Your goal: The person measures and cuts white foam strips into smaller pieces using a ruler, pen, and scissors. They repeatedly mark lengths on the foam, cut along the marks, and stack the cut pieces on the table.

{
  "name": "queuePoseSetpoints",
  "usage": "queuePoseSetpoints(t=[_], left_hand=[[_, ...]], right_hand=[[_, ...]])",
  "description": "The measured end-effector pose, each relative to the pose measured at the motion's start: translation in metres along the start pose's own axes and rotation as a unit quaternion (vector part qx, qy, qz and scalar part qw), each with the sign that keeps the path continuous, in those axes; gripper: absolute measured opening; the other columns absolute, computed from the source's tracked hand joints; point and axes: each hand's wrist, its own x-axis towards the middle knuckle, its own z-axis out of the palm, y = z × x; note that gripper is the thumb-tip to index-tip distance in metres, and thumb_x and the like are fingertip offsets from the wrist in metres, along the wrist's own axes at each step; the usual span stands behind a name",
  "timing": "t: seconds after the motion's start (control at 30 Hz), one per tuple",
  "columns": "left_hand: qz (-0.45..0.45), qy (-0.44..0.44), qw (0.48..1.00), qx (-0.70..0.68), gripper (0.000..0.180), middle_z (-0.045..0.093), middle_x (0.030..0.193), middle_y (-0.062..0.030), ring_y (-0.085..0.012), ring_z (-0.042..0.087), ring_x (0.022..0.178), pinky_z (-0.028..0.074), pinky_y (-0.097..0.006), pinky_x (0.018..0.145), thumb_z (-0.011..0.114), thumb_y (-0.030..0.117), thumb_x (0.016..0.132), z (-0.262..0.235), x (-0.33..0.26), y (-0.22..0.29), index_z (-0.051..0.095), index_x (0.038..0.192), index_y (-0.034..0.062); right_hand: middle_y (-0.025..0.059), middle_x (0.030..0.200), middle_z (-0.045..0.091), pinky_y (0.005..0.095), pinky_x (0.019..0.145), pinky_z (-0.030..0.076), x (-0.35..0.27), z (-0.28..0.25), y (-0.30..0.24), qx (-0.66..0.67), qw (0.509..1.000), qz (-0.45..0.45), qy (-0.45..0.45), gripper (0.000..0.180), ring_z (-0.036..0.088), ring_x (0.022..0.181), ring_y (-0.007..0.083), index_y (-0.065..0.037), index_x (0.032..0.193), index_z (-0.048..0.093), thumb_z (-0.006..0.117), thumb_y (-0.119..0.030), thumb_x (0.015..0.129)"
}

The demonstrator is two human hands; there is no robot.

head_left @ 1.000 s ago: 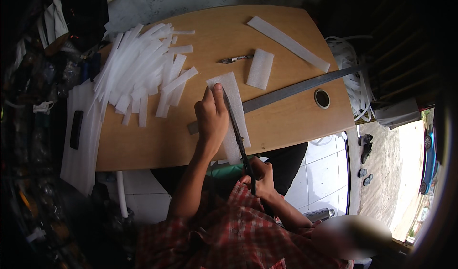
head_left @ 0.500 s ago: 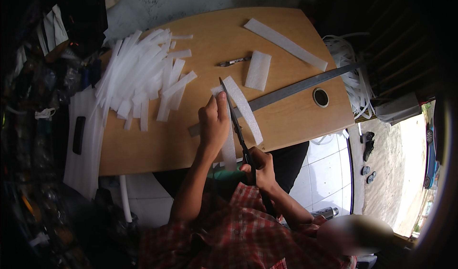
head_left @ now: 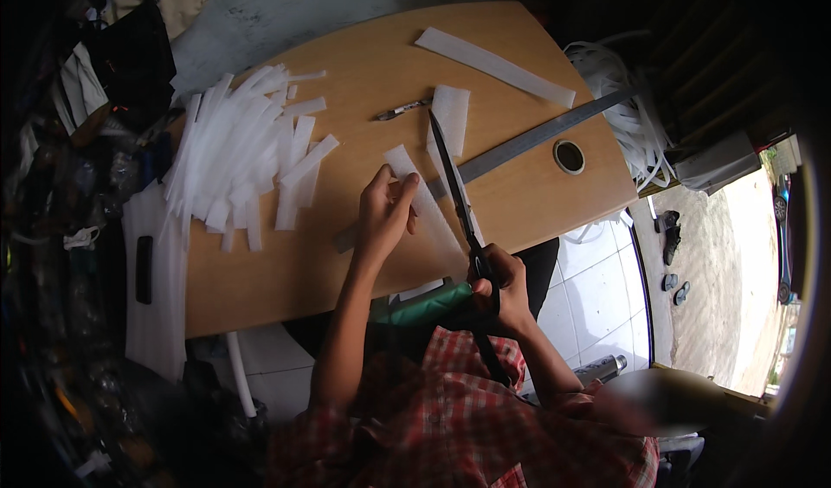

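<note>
Right, the person's right hand (head_left: 504, 282) is closed around the handles of a pair of black scissors (head_left: 470, 226), in the middle of the frame, a little below centre. The long blades point up and slightly left, the tip overlapping, in this view, a white foam rectangle (head_left: 454, 105) above. The left hand (head_left: 386, 208), left of the frame's centre, has its fingers narrowed and curled, the thumb at the left edge of a white foam strip (head_left: 430, 212); I can't tell whether it pinches that edge. That strip slants down toward the right hand, and a narrower foam piece (head_left: 439, 162) shows right beside the blades.

Further out, a grey metal ruler (head_left: 541, 135) runs from mid-frame to the upper right, across the wooden table (head_left: 277, 284). A slim pen-like tool (head_left: 404, 109) lies just left of the rectangle, and 1 long white strip (head_left: 495, 67) slants across the table's upper right. A big heap of white strips (head_left: 238, 146) fills the table's left part. Beneath it, at the frame's left, pale sheets (head_left: 162, 332) hang past the edge with 1 dark flat object (head_left: 144, 270) on them. Looped white strips (head_left: 613, 98) gather beyond the table's right end.
</note>
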Motion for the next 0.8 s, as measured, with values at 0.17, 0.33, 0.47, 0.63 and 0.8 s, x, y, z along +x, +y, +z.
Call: queuePoseSetpoints(t=[0.17,0.33,0.47,0.63,0.8], left_hand=[[-0.011,-0.05,0.998,0.036,0.027,0.059,0.06,-0.0058,-0.011,0.054,0.041,0.039,-0.025,0.038,0.065,0.022,0.094,0.032,0.018,-0.01,0.053,0.099,-0.0015],[-0.028,0.025,0.983,0.178,0.04,0.057,0.058,-0.0054,-0.0123,0.056,0.04,0.041,-0.027,0.038,0.068,0.025,0.091,0.042,0.018,-0.009,0.05,0.113,-0.0033],[0.051,0.056,0.958,0.278,0.054,0.057,0.061,-0.0084,-0.0222,0.061,0.053,0.048,-0.037,0.051,0.07,0.033,0.089,0.04,0.005,-0.026,0.045,0.122,-0.0021],[0.091,0.065,0.914,0.391,0.076,0.059,0.102,-0.0261,-0.0446,0.062,0.092,0.05,-0.052,0.078,0.072,0.034,0.084,0.08,-0.011,-0.016,0.03,0.139,0.0029],[0.072,0.034,0.923,0.375,0.067,0.055,0.117,-0.0283,-0.0471,0.059,0.1,0.05,-0.052,0.08,0.067,0.015,0.084,0.073,-0.018,-0.024,0.031,0.14,0.0022]], right_hand=[[-0.0013,0.059,0.05,0.0224,0.044,0.034,-0.007,-0.023,0.0,-0.011,0.998,0.012,0.065,0.073,0.048,0.048,0.006,-0.001,0.079,0.054,0.073,-0.07,0.069],[-0.001,0.062,0.053,0.0218,0.043,0.035,-0.013,-0.036,-0.002,0.005,0.996,0.031,0.085,0.072,0.049,0.048,0.0057,0.001,0.081,0.055,0.074,-0.068,0.07],[-0.0009,0.062,0.052,0.0216,0.043,0.035,-0.012,-0.037,0.003,0.015,0.994,0.032,0.099,0.072,0.049,0.047,0.0059,0.001,0.083,0.055,0.074,-0.068,0.07],[-0.002,0.061,0.05,0.0209,0.041,0.033,-0.007,-0.035,0.016,0.031,0.994,0.039,0.102,0.072,0.047,0.046,0.0052,0.001,0.084,0.055,0.073,-0.068,0.07],[-0.0028,0.061,0.049,0.0198,0.04,0.032,-0.006,-0.035,0.006,0.029,0.994,0.029,0.099,0.071,0.044,0.045,0.0038,-0.002,0.084,0.053,0.072,-0.069,0.07]])
